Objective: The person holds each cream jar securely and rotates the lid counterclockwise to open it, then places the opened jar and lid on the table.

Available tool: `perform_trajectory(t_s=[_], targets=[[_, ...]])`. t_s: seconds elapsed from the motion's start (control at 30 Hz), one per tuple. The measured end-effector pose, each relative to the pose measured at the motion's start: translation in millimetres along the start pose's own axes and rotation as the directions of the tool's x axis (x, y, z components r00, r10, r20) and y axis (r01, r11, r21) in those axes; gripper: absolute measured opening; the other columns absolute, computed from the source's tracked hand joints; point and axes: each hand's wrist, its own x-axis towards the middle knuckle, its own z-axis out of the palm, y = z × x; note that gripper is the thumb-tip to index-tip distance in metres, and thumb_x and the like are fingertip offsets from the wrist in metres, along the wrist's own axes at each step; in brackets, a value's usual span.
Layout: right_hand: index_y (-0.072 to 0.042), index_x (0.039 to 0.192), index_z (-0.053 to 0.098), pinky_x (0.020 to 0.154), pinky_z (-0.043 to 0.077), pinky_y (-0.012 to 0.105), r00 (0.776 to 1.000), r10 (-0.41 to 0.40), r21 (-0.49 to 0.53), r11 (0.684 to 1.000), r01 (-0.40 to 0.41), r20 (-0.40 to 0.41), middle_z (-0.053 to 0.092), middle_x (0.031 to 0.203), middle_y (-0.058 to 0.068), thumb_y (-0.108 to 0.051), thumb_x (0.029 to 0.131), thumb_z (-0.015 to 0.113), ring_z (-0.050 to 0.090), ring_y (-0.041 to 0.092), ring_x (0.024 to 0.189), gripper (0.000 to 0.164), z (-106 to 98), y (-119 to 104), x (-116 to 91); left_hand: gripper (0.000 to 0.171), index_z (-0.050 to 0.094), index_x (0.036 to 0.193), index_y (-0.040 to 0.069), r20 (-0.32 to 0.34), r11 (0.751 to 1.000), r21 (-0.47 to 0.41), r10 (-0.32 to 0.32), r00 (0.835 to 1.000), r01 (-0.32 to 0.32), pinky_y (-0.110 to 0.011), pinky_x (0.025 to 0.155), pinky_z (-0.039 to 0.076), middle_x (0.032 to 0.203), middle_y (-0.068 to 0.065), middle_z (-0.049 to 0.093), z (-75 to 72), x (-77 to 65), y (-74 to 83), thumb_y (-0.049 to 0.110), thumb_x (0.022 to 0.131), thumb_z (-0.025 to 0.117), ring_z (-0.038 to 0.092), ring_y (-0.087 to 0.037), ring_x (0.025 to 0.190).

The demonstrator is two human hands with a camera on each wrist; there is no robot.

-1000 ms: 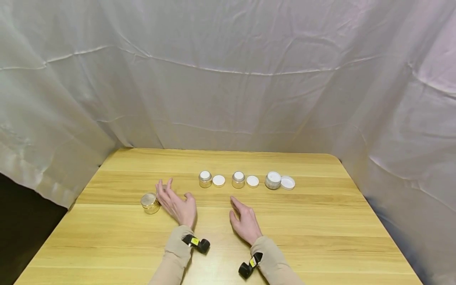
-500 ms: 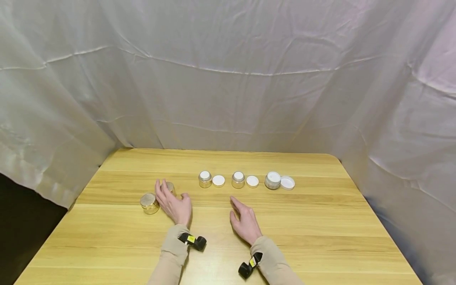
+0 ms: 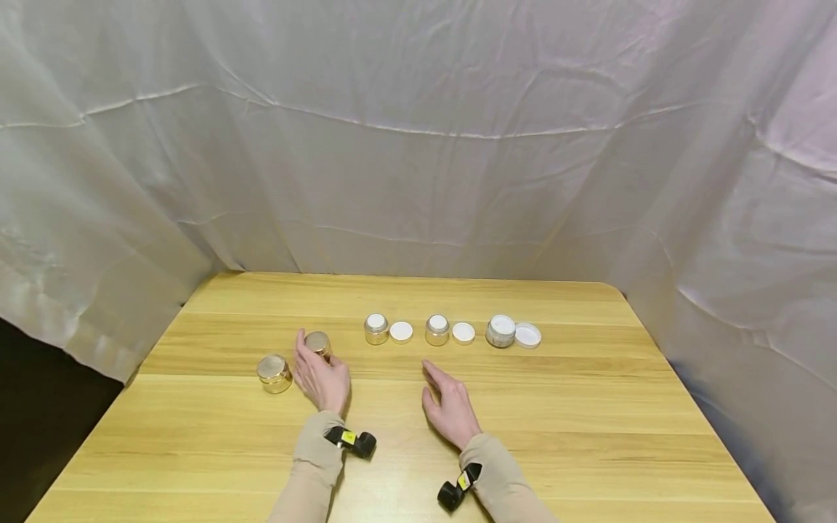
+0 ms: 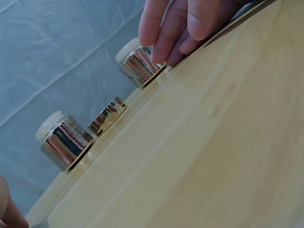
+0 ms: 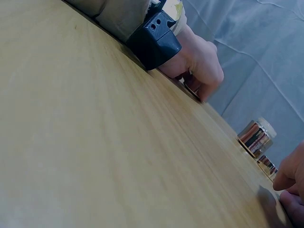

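Note:
In the head view, my left hand is curled round a small gold-lidded jar, fingers on its left and thumb on its right; the hand hides the jar's lower part. A second gold-lidded jar stands just left of this hand. My right hand lies low over the table with loosely bent fingers, holding nothing. Farther back is a row of open jars: a left one, a middle one and a wider right one.
Beside the open jars lie their lids, white inside up: a left lid, a middle lid and a right lid. The wooden table meets a grey curtain at its back and sides.
My left hand has shifted slightly left and its fingers have closed round the gold-lidded jar, which has moved a little right toward the thumb. My right hand has stayed still.

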Motion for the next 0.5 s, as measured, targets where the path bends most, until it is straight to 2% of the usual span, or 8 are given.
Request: perform_trajectory(t_s=[0.23,0.37,0.5], targets=[[0.008,0.136,0.056,0.101,0.056,0.038,1.000,0.003,0.002,1.000,-0.003,-0.003,0.066,0.129,0.026,0.004,0.090,0.060,0.068,0.035,0.117,0.046,-0.3,-0.3,0.0,0.082,0.029,0.153,0.009,0.023,1.000,0.003,-0.003,1.000,0.003,-0.055,0.121,0.025,0.146,-0.028,0.051,0.6,-0.5,0.7,-0.005,0.083,0.069,0.052,-0.046,0.131],[0.007,0.136,0.057,0.100,0.057,0.038,1.000,-0.002,-0.009,1.000,0.002,-0.011,0.067,0.128,0.026,0.004,0.090,0.060,0.069,0.034,0.116,0.046,0.6,0.8,-0.1,0.092,0.029,0.153,0.010,0.023,0.999,-0.044,-0.027,0.999,0.028,-0.054,0.120,0.027,0.134,-0.023,0.062,0.3,-0.6,0.9,0.001,0.077,0.079,0.056,-0.045,0.124],[0.007,0.135,0.057,0.099,0.057,0.038,1.000,-0.008,-0.011,1.000,0.008,-0.021,0.067,0.127,0.025,0.004,0.089,0.060,0.069,0.034,0.115,0.046,1.8,2.3,0.1,0.101,0.030,0.154,0.013,0.014,0.992,-0.106,-0.069,0.997,0.070,-0.056,0.113,0.036,0.121,-0.017,0.069,-0.7,-0.8,1.5,0.005,0.070,0.086,0.059,-0.042,0.117]])
